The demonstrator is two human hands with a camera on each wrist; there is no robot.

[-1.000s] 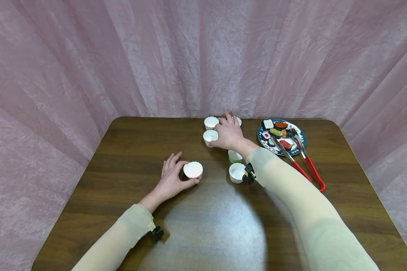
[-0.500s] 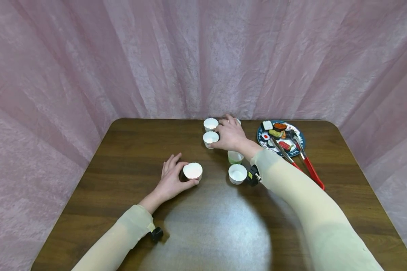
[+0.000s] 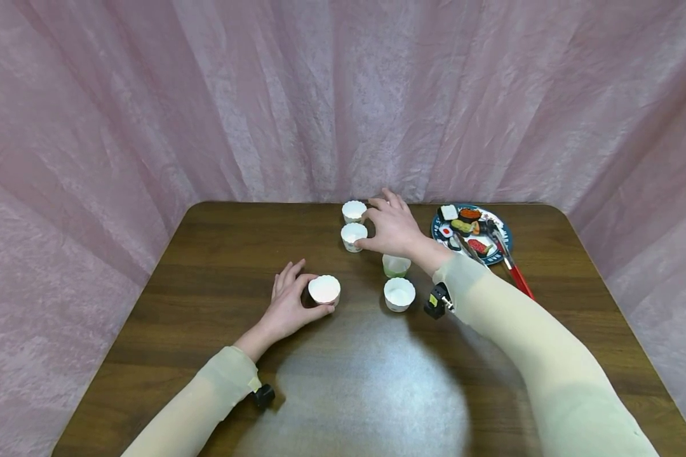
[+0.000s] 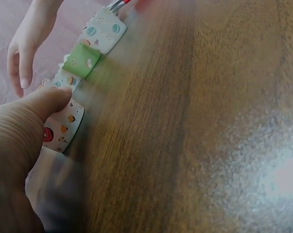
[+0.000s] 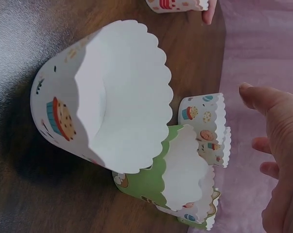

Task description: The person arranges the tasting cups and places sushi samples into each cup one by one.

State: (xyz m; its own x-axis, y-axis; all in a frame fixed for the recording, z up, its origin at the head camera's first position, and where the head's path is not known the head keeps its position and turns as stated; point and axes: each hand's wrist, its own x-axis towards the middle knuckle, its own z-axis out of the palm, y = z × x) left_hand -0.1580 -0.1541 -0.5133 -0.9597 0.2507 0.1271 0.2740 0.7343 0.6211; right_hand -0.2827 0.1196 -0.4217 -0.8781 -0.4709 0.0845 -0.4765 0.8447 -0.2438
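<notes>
My left hand (image 3: 288, 304) holds a white paper cupcake cup (image 3: 324, 291) upright on the table, thumb at the near side and index finger at the far side. In the left wrist view the thumb presses the wall of this printed cup (image 4: 64, 127). My right hand (image 3: 397, 230) hovers over the back group of cups with loosely bent fingers. The right wrist view shows that hand (image 5: 287, 141) apart from the cups, holding nothing. Near its thumb stand two white cups, the nearer cup (image 3: 353, 237) and the farther cup (image 3: 354, 211). The right hand hides other cups behind it.
A green cup (image 3: 396, 266) and a white cup (image 3: 399, 296) stand in line below the right wrist. At the back right, a blue-rimmed plate (image 3: 504, 230) bears sushi pieces, with red-handled tongs (image 3: 511, 263) lying across it. A pink curtain (image 3: 343, 101) hangs behind the table.
My right hand has lifted off the back cups and shifted slightly right, its arm covering more of the tongs. The left hand stays on its cup.
</notes>
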